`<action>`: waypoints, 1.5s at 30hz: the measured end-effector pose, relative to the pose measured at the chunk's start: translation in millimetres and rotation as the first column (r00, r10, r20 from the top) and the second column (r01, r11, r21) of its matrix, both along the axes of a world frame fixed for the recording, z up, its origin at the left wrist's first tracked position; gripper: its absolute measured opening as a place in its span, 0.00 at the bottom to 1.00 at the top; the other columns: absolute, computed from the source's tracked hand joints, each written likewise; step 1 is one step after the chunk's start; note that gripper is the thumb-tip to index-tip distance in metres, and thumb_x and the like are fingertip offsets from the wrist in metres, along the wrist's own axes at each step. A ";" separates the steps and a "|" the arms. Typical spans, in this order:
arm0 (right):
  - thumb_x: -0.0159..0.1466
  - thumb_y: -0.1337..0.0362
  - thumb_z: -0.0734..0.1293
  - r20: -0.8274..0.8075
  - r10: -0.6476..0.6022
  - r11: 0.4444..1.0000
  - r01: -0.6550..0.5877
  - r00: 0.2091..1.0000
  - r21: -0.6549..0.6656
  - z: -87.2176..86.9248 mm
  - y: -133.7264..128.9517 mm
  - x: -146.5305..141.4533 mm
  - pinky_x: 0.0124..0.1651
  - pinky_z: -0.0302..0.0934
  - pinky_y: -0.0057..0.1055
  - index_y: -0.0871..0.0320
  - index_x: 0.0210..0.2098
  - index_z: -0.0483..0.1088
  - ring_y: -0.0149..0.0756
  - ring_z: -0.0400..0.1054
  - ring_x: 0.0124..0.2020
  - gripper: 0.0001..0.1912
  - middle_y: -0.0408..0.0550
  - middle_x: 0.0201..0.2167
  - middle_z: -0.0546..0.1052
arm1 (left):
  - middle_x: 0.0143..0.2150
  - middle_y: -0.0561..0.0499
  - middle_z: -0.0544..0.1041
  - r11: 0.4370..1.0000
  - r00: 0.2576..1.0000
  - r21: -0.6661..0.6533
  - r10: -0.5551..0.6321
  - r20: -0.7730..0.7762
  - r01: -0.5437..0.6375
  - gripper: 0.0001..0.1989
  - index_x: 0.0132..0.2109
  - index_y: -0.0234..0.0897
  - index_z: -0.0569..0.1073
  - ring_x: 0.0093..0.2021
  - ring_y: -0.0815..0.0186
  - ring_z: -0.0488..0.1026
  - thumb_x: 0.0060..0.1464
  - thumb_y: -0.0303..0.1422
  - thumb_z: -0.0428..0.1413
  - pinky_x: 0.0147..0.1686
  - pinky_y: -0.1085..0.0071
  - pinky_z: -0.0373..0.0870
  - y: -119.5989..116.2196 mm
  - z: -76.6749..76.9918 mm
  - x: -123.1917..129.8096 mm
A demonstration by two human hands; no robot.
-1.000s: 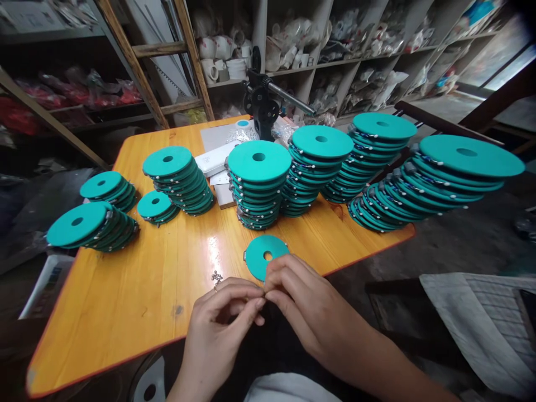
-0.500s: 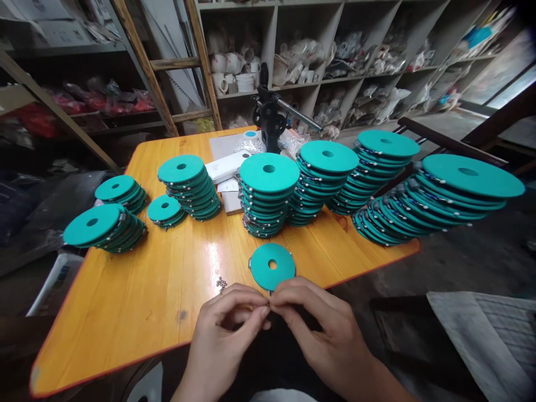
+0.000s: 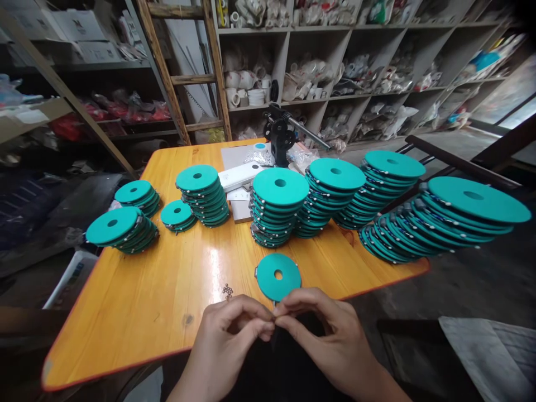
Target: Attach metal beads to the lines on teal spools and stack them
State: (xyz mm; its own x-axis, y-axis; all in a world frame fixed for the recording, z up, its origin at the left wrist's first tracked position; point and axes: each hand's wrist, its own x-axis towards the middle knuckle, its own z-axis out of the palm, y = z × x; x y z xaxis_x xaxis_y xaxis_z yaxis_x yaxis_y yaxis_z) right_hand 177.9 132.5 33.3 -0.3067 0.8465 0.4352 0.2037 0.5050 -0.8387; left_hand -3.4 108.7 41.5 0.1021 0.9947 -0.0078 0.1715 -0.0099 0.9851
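Teal disc [image 3: 278, 277]: it lies flat and alone on the table [image 3: 138, 290], just beyond the two hands; one small metal piece sits at its left rim.
Left hand: this hand [image 3: 221, 349] is curled, and its fingertips [image 3: 268, 324] are pinching together with the other hand a very small thing, too small to tell what it is.
Right hand: this hand [image 3: 330, 340] is also curled and grasps the same small thing, at the disc's lower side.
Metal beads [image 3: 227, 290]: a little heap on the table, near the left hand.
Disc stacks [image 3: 280, 186]: eight stacks of teal discs, some leaning, stand farther on the table.
Behind: a black crank device [image 3: 280, 134], a white box [image 3: 240, 176], white cups [image 3: 245, 81] on shelves [image 3: 293, 102].
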 end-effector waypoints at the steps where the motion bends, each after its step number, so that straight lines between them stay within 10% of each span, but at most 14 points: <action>1: 0.61 0.74 0.69 -0.013 0.012 1.000 -0.012 1.000 -0.012 -0.2 0.2 0.2 0.38 0.73 0.19 0.56 0.40 0.69 0.27 0.77 0.32 0.10 0.40 0.32 0.80 | 0.26 0.52 0.78 0.999 0.999 0.036 -0.014 -0.029 0.015 0.08 0.30 0.36 0.76 0.26 0.70 0.76 0.56 0.25 0.56 0.28 0.77 0.72 -0.4 0.6 -0.8; 11: 0.60 0.77 0.67 -0.020 -0.021 0.999 0.022 1.000 0.024 -8.0 -5.8 -4.2 0.38 0.71 0.19 0.54 0.42 0.66 0.25 0.74 0.32 0.14 0.40 0.33 0.76 | 0.37 0.50 0.68 0.856 0.924 0.499 0.070 -0.377 0.139 0.12 0.40 0.39 0.70 0.37 0.69 0.73 0.58 0.17 0.50 0.39 0.73 0.71 -9.1 -10.0 -4.7; 24: 0.64 0.72 0.65 0.134 -0.017 0.998 0.009 0.991 0.059 -10.1 -9.4 10.1 0.47 0.69 0.24 0.51 0.48 0.61 0.27 0.71 0.42 0.16 0.40 0.39 0.73 | 0.40 0.51 0.67 0.892 0.904 0.435 0.080 -0.420 0.122 0.11 0.41 0.40 0.61 0.43 0.70 0.70 0.63 0.19 0.43 0.46 0.75 0.66 -20.0 -10.1 -1.9; 32: 0.65 0.59 0.65 0.566 -0.247 0.969 0.209 0.787 0.132 -18.5 13.3 30.1 0.62 0.60 0.51 0.56 0.66 0.47 0.46 0.56 0.64 0.34 0.56 0.61 0.62 | 0.45 0.46 0.68 0.828 0.855 0.478 -0.004 -0.519 0.294 0.13 0.44 0.39 0.61 0.51 0.63 0.68 0.60 0.16 0.45 0.55 0.63 0.66 -5.6 -8.6 3.5; 45: 0.65 0.64 0.65 0.208 -0.111 0.994 0.108 0.972 0.027 -9.6 6.1 16.6 0.62 0.62 0.37 0.49 0.58 0.55 0.36 0.59 0.60 0.25 0.49 0.57 0.61 | 0.42 0.51 0.62 0.937 0.979 0.302 -0.136 -0.149 0.176 0.10 0.40 0.41 0.58 0.45 0.69 0.64 0.68 0.23 0.39 0.47 0.73 0.64 -11.9 0.5 -2.2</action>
State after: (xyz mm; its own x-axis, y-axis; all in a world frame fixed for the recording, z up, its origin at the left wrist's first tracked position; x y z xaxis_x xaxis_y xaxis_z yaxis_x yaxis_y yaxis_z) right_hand 194.5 138.6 23.6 -0.2979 0.8738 0.3844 0.4280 0.4822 -0.7643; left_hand -5.6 96.8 42.0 0.2745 0.9207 0.2776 0.2630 -0.3495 0.8993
